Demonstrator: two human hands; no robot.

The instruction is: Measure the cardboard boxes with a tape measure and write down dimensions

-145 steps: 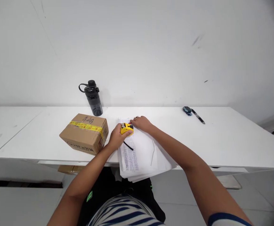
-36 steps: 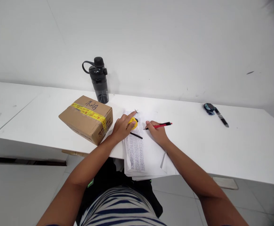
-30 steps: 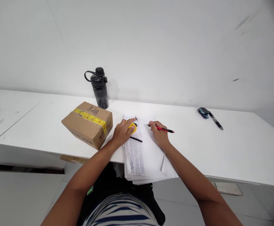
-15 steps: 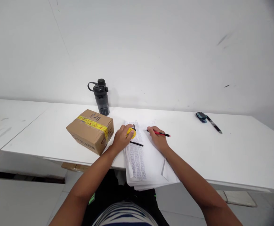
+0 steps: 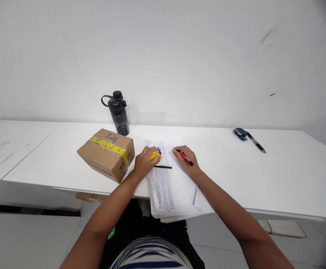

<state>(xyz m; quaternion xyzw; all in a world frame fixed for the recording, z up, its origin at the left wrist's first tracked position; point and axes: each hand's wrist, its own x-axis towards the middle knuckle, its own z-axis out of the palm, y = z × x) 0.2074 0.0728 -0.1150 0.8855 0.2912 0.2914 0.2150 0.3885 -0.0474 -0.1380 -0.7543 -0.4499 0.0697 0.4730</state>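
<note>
My left hand [image 5: 145,161] is closed on a small round yellow tape measure [image 5: 154,155], which rests on the paper stack with a bit of metal at its top. Its fingers hide part of it. A thin black stick [image 5: 164,167] lies across the written columns just below. In my right hand [image 5: 187,158] is a red pen [image 5: 184,157] with a black end, pinched between thumb and fingers, its tip near the sheet's upper right. Dense blue handwriting fills the left side of the paper stack [image 5: 181,194]; the right side looks blank.
A taped cardboard box [image 5: 104,153] sits left of the papers, with a dark water bottle [image 5: 120,117] behind it by the wall. Far right on the white table [image 5: 227,175] lie a dark blue object [image 5: 240,133] and a black pen [image 5: 256,142]. The paper stack overhangs the front edge.
The red pen has turned in my right hand: its back end has swung down and toward me. My left hand keeps its hold on the tape measure. The view has shifted slightly.
</note>
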